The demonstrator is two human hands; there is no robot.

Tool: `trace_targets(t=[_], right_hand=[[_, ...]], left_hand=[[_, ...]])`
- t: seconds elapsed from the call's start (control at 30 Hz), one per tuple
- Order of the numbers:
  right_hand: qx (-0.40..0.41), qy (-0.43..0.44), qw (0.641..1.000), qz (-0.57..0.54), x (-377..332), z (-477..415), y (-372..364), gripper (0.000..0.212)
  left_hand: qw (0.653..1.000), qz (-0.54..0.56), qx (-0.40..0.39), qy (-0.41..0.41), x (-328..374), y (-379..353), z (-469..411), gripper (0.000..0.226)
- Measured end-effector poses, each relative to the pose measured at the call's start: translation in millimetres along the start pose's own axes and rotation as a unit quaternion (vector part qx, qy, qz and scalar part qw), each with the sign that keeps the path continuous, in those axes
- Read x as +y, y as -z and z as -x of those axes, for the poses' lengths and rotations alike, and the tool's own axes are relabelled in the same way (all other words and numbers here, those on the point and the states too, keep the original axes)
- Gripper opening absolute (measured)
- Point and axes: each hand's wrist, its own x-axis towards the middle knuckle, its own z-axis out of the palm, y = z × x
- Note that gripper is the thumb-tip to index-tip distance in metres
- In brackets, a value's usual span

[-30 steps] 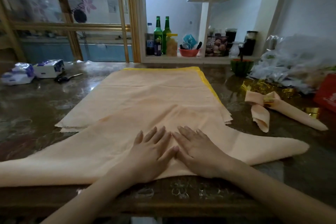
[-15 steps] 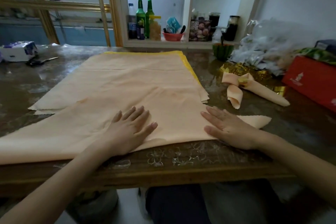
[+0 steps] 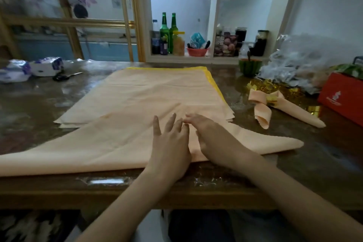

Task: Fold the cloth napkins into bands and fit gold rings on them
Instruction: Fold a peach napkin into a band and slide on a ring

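Note:
A peach cloth napkin [image 3: 98, 143], folded into a wide triangle, lies along the table's near edge. Its top corner overlaps a stack of flat peach napkins [image 3: 157, 88]. My left hand [image 3: 170, 143] rests flat on the triangle's middle with fingers straight and spread. My right hand [image 3: 212, 139] lies just beside it on the cloth, fingers reaching toward the triangle's upper point, fingertips almost touching the left hand's. To the right lies a finished napkin [image 3: 290, 112] rolled into a band, with a gold ring [image 3: 272, 98] around it.
Loose gold rings [image 3: 261, 86] lie in a shiny pile behind the finished napkin. A red box [image 3: 343, 96] and crumpled clear plastic [image 3: 306, 61] fill the right side. A green bowl [image 3: 250, 66] stands at the back, tissue packs [image 3: 47, 66] and scissors [image 3: 62, 77] far left.
My hands had spread apart along the fold, the right one out near the right tip. Now both have come back together at the middle of the triangle.

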Motion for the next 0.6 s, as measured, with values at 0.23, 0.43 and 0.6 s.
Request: trace_targets(t=[0.23,0.43,0.6], right_hand=[[-0.164,0.028,0.986,0.0,-44,-43,-56,0.053],[-0.204,0.029,0.978,0.037,-41,-42,-63,0.058],[-0.199,0.033,0.979,0.037,-43,-43,-65,0.058]], left_hand=[[0.983,-0.011,-0.102,0.153,-77,-5,47,0.055],[0.964,0.014,-0.123,0.236,-148,-5,82,0.053],[0.944,0.001,-0.099,0.315,-223,-5,117,0.054]])
